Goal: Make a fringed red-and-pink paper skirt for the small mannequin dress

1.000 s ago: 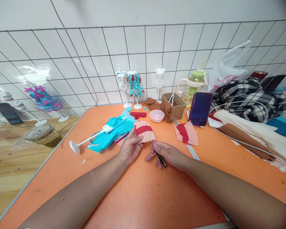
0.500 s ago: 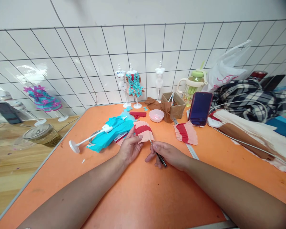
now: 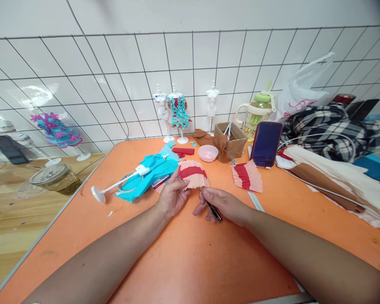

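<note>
My left hand pinches the left edge of a pleated pink crepe-paper piece with a red band across it. In my right hand is a pair of dark tweezers, held between thumb and fingers. Their tips touch or lie very near the paper's lower edge; I cannot tell whether they grip it. A similar pink and red pleated piece lies flat on the table to the right. Left of my hands, a small white dress stand lies on its side, wrapped in turquoise paper.
Behind my hands sit a pink bowl, folded red paper and a cardboard box. Small mannequins stand along the wall, one in a turquoise-flowered dress. A phone leans at right, near a green-lidded bottle.
The right side of the held paper piece has spread outward to the right, so more of its pleats and red band show. Both hands stay almost in place.
</note>
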Available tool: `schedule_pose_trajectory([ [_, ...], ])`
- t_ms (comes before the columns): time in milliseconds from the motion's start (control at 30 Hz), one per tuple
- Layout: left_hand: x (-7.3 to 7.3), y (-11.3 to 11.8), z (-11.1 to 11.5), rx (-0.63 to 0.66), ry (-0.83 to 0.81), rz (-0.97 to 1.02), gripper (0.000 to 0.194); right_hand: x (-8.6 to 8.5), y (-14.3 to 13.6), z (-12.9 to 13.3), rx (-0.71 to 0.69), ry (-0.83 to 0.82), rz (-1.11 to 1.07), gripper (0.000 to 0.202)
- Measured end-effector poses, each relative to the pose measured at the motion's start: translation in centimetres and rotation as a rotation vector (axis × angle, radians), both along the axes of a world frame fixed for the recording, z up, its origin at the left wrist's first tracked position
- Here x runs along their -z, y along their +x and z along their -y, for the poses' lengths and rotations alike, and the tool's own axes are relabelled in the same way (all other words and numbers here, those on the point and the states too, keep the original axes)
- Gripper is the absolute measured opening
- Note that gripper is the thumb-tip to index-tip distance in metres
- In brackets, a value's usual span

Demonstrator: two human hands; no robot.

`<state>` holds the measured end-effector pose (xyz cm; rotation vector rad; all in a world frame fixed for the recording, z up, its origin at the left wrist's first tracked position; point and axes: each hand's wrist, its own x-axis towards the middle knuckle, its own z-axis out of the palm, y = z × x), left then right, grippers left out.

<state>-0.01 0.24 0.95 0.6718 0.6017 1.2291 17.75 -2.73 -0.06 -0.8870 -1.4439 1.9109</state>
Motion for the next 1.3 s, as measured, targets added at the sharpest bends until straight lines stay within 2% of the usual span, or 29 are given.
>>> schedule_pose_trajectory([
  [733, 0.1, -0.2, -0.3, -0.022, 0.015, 0.020, 0.069, 0.1, 0.1, -0.1, -0.039, 0.005, 0.049, 0.044],
  [867, 0.0, -0.2, -0.2, -0.045, -0.010, 0.011, 0.069, 0.1, 0.0, -0.1, 0.013, -0.027, 0.002, 0.045],
  [1033, 0.0, -0.3, -0.4, -0.072, 0.009, 0.019, 0.069, -0.5, 0.4, 0.0, -0.020, -0.053, -0.140, 0.032],
  [1100, -0.1, -0.4, -0.5, -0.094, 0.027, 0.025, 0.067, -1.0, 0.8, -0.1, 0.068, -0.008, -0.227, 0.030],
  [1233, -0.5, -0.5, -0.4, -0.035, 0.008, 0.061, 0.063, -1.6, 1.3, -0.6, 0.497, 0.091, -0.136, 0.034],
  [1300, -0.7, -0.4, -0.2, 0.042, 0.001, 0.071, 0.060, -1.4, 1.0, -0.7, 0.547, 0.008, -0.148, 0.037],
])
